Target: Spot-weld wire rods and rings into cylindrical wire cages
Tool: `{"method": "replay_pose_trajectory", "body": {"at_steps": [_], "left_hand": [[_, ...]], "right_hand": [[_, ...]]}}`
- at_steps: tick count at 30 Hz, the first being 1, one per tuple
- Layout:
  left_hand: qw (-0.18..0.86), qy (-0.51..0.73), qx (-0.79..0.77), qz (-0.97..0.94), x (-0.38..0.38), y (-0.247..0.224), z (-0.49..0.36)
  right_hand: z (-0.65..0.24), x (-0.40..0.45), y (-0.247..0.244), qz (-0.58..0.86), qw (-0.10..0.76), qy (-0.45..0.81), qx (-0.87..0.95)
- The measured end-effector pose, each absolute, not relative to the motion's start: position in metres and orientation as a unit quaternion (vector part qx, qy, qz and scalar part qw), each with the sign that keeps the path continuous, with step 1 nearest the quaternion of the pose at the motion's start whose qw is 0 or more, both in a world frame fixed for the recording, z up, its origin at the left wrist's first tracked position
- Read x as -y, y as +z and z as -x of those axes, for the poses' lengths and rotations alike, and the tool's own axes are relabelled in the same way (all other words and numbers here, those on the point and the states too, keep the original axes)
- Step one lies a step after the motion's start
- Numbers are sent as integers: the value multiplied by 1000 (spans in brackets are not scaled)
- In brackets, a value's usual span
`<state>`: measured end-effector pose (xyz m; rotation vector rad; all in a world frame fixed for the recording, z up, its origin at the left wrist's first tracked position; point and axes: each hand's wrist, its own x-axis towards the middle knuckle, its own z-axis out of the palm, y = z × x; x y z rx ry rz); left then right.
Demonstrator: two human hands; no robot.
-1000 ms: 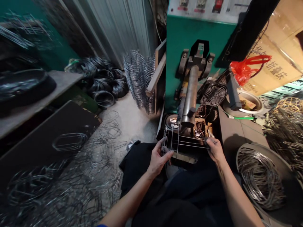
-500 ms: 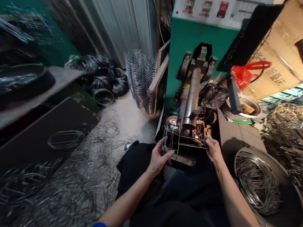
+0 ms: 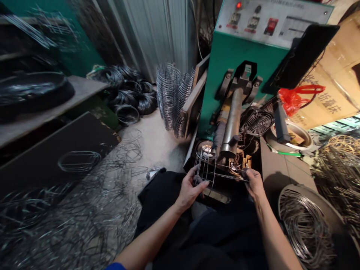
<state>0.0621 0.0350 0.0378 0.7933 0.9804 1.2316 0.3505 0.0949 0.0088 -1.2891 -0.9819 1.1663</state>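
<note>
Between my two hands is a wire frame (image 3: 207,173) made of thin bent metal rods, held low in front of the green machine. My left hand (image 3: 190,190) grips its left end, the thumb along the lower wires. At the right end, my right hand (image 3: 253,180) pinches the long wires between thumb and fingers. Just above the frame juts the machine's thick metal cylinder (image 3: 233,123). A small round dish (image 3: 201,147) with white bits sits behind the frame's left part. Some of my left fingertips are hidden behind the wires.
The green machine (image 3: 208,93) stands ahead with a switch panel. Stacked wire rings (image 3: 168,97) lean beside a wooden board. To the right are a basin (image 3: 284,191) of bent wires, a white bucket (image 3: 306,144) and a carton (image 3: 334,86). Loose wire (image 3: 92,221) litters the left floor.
The view has tilted up slightly, so the machine and its panel sit lower in the picture. Both hands keep hold of the wire frame, almost unmoved.
</note>
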Motion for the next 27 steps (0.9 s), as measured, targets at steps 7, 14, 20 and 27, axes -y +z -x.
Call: {"method": "replay_pose_trajectory", "body": {"at_steps": [7,14,20,27], "left_hand": [[648,537,-416,-344,-43,37,-64],[643,542,-420,-342,-41,40,-67],[684,531,-389,-314,-15,68,-40],[671,516,-401,-350,-13,69,-22]], "right_hand": [[-353,-99,10,538,552,490,407],[-352,-100,13,528,558,484,419],[-376,-61,16,554,438,488,513],[-371,-39,32,571,334,448,601]]}}
